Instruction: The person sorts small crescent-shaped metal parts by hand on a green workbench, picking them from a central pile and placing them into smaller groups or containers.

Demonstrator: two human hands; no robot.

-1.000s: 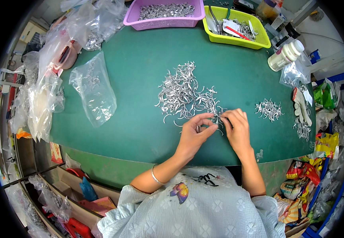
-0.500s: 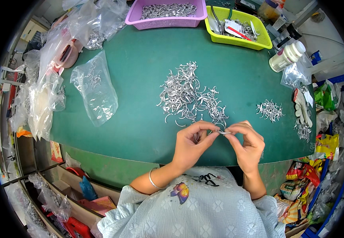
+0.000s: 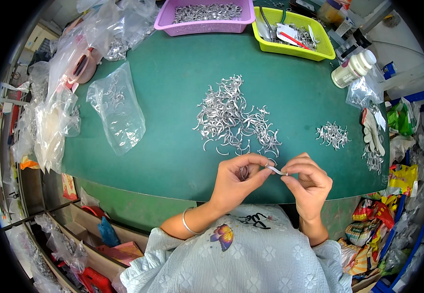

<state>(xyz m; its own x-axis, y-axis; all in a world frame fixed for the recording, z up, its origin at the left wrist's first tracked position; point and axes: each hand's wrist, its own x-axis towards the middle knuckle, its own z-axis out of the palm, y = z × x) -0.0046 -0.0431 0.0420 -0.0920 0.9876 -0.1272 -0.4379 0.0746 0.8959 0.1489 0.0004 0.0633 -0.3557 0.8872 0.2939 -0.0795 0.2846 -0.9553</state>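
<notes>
Between my two hands is a small curved silver metal piece (image 3: 276, 170), pinched at both ends above the table's near edge. My left hand (image 3: 239, 178) grips its left end with thumb and forefinger; more curved metal shows in the curled fingers of that hand. My right hand (image 3: 308, 183) pinches the right end between thumb and fingertips. Just beyond my hands lies a loose pile of similar curved metal pieces (image 3: 224, 115), with a few strays at its near side. A smaller heap of such pieces (image 3: 333, 135) lies to the right.
On the green table (image 3: 168, 117) a clear plastic bag (image 3: 119, 115) lies at left. At the back stand a purple basket (image 3: 204, 28) of metal pieces and a yellow-green basket (image 3: 295, 51) with pliers. A white bottle (image 3: 353, 69) and gloves (image 3: 372, 134) line the right edge.
My hands have moved slightly apart and a little nearer to me. The metal piece between them now slants down to the right and shows more of its length.
</notes>
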